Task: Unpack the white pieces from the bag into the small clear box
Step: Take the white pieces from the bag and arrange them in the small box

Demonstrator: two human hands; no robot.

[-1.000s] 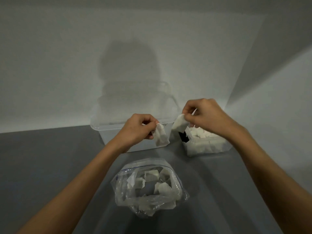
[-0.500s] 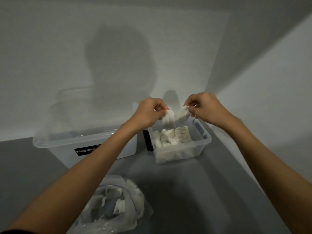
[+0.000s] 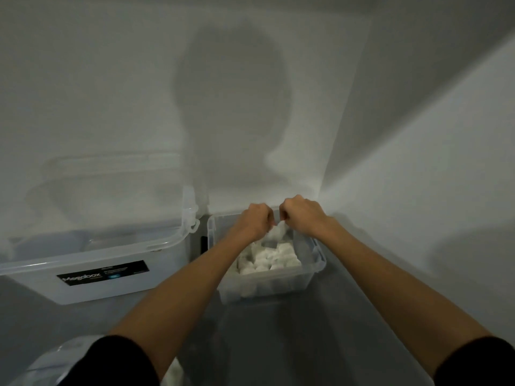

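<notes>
The small clear box (image 3: 312, 271) stands on the grey table near the wall corner, holding several white pieces (image 3: 267, 259). Both my hands hover over its far half, close together with fingers curled. My left hand (image 3: 255, 221) and my right hand (image 3: 299, 215) pinch white pieces (image 3: 278, 232) that hang just above the pile; where one piece ends and the other begins is hard to tell. The clear bag (image 3: 47, 366) with white pieces lies at the bottom left, mostly hidden under my left sleeve.
A large clear storage box (image 3: 92, 263) with a black label stands left of the small box, almost touching it. White walls meet in a corner right behind the small box. Grey table surface (image 3: 320, 344) stretches in front of the boxes.
Both hands moved forward and down over the small box, lowering their white pieces toward the pile. The view shifted, so the bag slid to the bottom left edge.
</notes>
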